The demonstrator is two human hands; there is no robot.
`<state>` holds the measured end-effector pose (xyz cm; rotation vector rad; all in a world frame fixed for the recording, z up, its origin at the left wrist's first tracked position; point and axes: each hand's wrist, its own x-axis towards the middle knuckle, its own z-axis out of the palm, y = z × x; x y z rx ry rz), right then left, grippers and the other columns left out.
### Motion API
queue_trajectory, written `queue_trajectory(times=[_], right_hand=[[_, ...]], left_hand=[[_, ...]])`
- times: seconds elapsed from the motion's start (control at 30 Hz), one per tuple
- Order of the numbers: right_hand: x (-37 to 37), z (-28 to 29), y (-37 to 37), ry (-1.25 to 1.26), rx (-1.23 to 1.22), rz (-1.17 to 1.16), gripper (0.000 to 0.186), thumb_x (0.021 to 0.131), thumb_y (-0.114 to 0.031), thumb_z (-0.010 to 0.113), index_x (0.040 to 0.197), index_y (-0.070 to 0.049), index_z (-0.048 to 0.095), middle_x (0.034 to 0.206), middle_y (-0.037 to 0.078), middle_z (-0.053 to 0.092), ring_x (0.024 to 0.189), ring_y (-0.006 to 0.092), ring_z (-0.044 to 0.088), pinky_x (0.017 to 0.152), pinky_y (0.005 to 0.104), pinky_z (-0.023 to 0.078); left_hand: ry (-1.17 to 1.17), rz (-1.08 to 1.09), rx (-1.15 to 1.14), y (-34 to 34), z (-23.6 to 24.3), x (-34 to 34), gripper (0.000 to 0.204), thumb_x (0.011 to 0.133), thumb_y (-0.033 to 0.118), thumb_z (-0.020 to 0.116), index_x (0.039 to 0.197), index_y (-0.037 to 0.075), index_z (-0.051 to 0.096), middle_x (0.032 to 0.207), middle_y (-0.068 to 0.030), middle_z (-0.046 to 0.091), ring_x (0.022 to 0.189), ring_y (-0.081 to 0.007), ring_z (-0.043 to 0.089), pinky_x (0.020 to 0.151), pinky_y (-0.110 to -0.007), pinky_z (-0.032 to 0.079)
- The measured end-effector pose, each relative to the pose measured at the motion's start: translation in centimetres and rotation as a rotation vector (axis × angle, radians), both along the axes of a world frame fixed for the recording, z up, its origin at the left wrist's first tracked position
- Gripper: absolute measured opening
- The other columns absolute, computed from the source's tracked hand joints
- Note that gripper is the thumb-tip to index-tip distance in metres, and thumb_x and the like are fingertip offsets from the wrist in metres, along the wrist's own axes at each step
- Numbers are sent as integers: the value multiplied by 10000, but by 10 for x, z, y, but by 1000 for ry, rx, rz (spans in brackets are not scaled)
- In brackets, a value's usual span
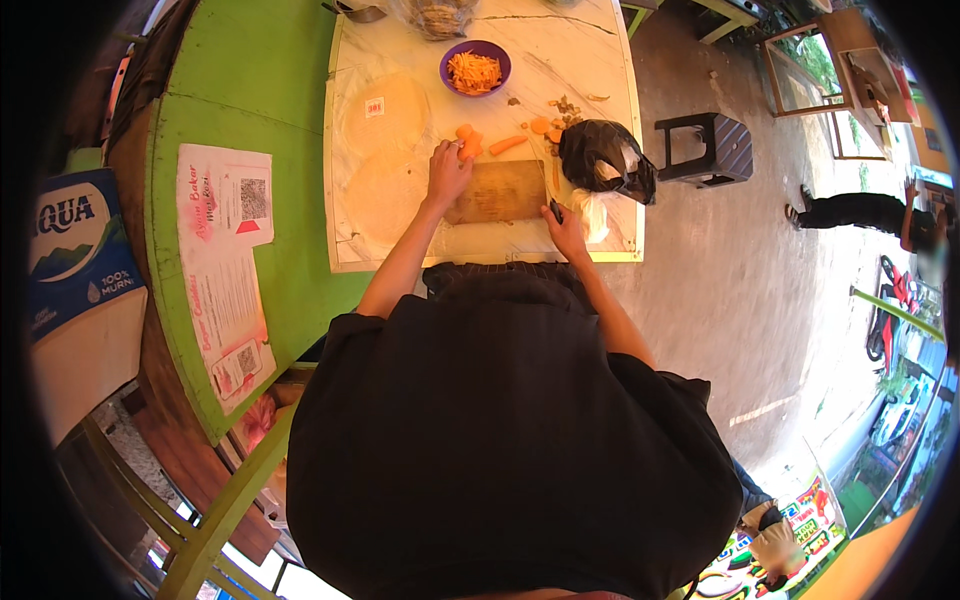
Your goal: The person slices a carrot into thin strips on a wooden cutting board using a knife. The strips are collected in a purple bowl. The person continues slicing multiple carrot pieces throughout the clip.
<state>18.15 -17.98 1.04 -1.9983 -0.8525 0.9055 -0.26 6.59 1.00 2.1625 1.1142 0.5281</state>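
Observation:
My left hand (pixel 450 174) is at the far left corner of a wooden cutting board (pixel 497 193), its fingers closed on orange carrot pieces (pixel 469 148). My right hand (pixel 568 232) grips a knife by its black handle (pixel 556 210) at the board's near right corner. The blade seems to run along the board's right edge, but it is hard to make out. A longer carrot (pixel 508 145) lies just beyond the board. Farther back stands a purple bowl (pixel 506 68) of shredded carrot (pixel 473 73).
Right of the board sits a black plastic bag (pixel 590 150), with small scraps (pixel 567 107) behind it. Round clear-wrapped packs (pixel 385 115) lie on the left of the marble-patterned table (pixel 580 40). A dark stool (pixel 705 150) stands right of it; a green surface (pixel 280 100) adjoins on the left.

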Motion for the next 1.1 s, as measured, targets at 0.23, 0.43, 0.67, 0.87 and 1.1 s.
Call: queue_trajectory(times=[0.23,0.43,0.67,0.87,1.1], right_hand=[[-18,6,-6,-71,36,-73,484,1037,-412,603,907,53,585,674,157,512,608,241,476,597,416,392],[-29,-11,-19,-144,126,-55,440,1065,-363,559,947,56,617,689,169,558,632,277,559,619,410,446],[-30,-2,-25,14,15,-63,437,1065,-350,549,980,71,634,716,187,641,668,299,638,646,423,477],[-21,-7,9,-75,37,-71,426,1061,-361,536,997,48,634,822,244,680,788,397,685,713,443,503],[13,-24,109,-116,88,-7,414,1044,-370,518,1043,31,624,987,336,676,976,527,637,829,562,497]], left_hand=[[41,79,-176,-82,-13,23,607,912,268,728,1397,-39,532,1135,-232,617,1036,-369,637,908,-459,517],[187,-39,-193,-94,9,31,722,917,316,725,1489,-18,437,1167,-259,590,1051,-390,630,926,-467,511],[156,-177,-299,-92,4,10,816,875,238,794,1536,-23,393,1094,-148,546,967,-244,604,823,-354,537],[36,-146,-283,-98,-12,-3,835,827,153,840,1522,-29,414,1034,-93,513,849,-181,556,780,-294,531],[31,-145,-345,-105,1,-2,824,805,129,833,1504,-27,425,1106,-140,547,911,-239,615,808,-339,542]])
